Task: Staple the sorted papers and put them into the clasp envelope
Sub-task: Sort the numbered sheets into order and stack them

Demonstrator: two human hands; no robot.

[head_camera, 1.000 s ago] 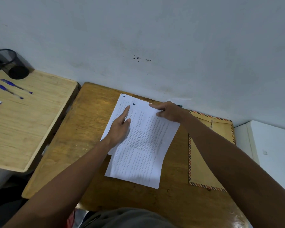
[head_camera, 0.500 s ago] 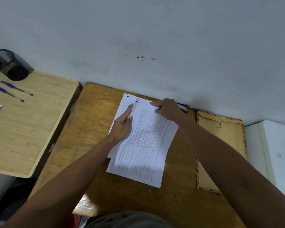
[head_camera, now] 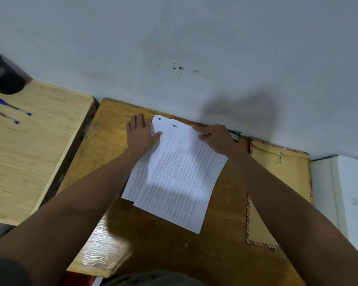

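papers (head_camera: 174, 172) fanned on surface (head_camera: 116, 124), left of clasp envelope (head_camera: 281, 182) | left hand (head_camera: 141, 135) flat, squaring their edge | right hand (head_camera: 215, 137) loosely pinching top corner, maybe stapler (head_camera: 235, 134) behind

- The printed lines on the papers (head_camera: 180, 172) are too small to be read, and the handwritten marks at the far corners cannot be made out.
- A dark object (head_camera: 235, 134) by the wall is mostly covered by the right hand (head_camera: 215, 139); what it is cannot be told.
- The lower sheets are largely hidden under the top sheet and the left hand (head_camera: 141, 135).
- The clasp envelope (head_camera: 285, 178) is partly covered by the right forearm.
- The black mesh cup (head_camera: 2, 73) and the blue pens (head_camera: 6, 108) are cut off by the left edge.
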